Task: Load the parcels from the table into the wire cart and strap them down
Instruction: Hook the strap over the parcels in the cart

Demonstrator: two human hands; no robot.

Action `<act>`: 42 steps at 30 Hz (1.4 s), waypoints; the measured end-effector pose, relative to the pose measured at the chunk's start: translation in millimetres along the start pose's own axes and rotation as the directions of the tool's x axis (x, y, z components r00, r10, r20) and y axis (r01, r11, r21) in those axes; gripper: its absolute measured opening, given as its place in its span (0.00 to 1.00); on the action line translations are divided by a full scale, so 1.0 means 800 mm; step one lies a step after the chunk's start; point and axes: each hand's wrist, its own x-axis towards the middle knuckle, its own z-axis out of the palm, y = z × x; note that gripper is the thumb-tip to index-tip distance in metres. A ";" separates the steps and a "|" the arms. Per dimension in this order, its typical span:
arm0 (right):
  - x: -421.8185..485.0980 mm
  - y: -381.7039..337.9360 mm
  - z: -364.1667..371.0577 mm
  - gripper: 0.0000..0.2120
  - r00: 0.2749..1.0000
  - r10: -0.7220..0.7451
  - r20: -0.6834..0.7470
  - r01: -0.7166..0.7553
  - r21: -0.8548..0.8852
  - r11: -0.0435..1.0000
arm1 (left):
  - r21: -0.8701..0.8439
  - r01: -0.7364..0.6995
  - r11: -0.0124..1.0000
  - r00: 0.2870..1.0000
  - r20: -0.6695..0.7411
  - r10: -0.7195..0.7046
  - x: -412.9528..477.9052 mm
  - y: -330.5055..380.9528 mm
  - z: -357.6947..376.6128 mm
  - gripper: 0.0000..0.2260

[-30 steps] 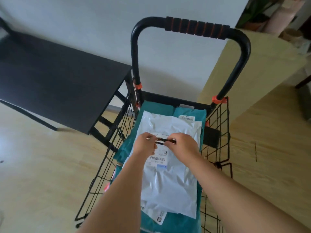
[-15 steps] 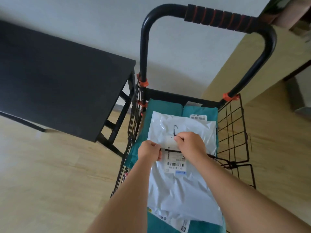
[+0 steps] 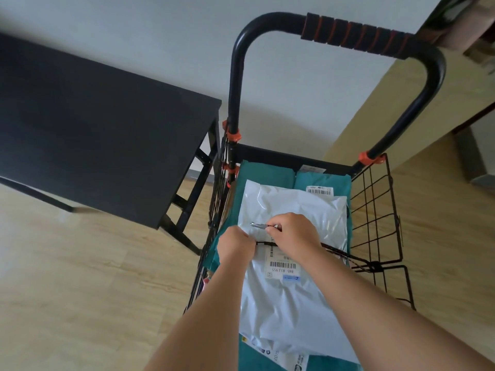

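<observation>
Cart (image 3: 267, 156): black-coated metal wire. Grip (image 3: 356, 36), 1 o'clock: ribbed foam. White parcel (image 3: 294, 303): glossy, crinkled plastic; paper label (image 3: 281, 266). Teal parcels (image 3: 267, 172): matt plastic. Table (image 3: 93, 116), 10 o'clock: matt black. Floor (image 3: 80, 290): smooth wood-grain.

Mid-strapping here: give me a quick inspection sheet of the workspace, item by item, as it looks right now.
Surface: black table stands left of the cart; no parcels on the part in view.
Job's things: wire cart holds teal parcels with a white parcel on top. A black strap lies across the white parcel and runs toward the cart's right wall. Its metal hook is held over the parcel, not hooked on.
Clutter: nothing seen.
Grips: left hand grips the strap; right hand pinches the hook.
Cables: nothing seen.
Surroundings: wood floor, white wall, light wooden cabinet on the right.
</observation>
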 end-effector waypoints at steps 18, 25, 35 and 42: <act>0.017 -0.024 -0.016 0.08 0.999 -0.034 -0.006 0.034 0.047 0.998 | -0.140 -0.273 0.952 0.859 -0.480 0.176 -0.021 0.015 -0.059 0.04; 0.050 -0.062 0.020 0.09 0.993 -0.112 0.047 0.114 -0.024 0.993 | -0.509 0.130 0.851 0.961 -0.148 -0.235 0.061 -0.041 -0.103 0.08; 0.095 -0.061 0.075 0.10 0.965 -0.236 0.113 0.260 -0.320 0.911 | -0.436 0.307 0.846 0.952 0.134 -0.277 0.149 -0.054 -0.071 0.09; 0.118 -0.078 0.098 0.08 0.940 -0.305 0.156 0.342 -0.386 0.857 | -0.571 0.309 0.761 0.951 0.169 -0.260 0.155 -0.053 -0.052 0.10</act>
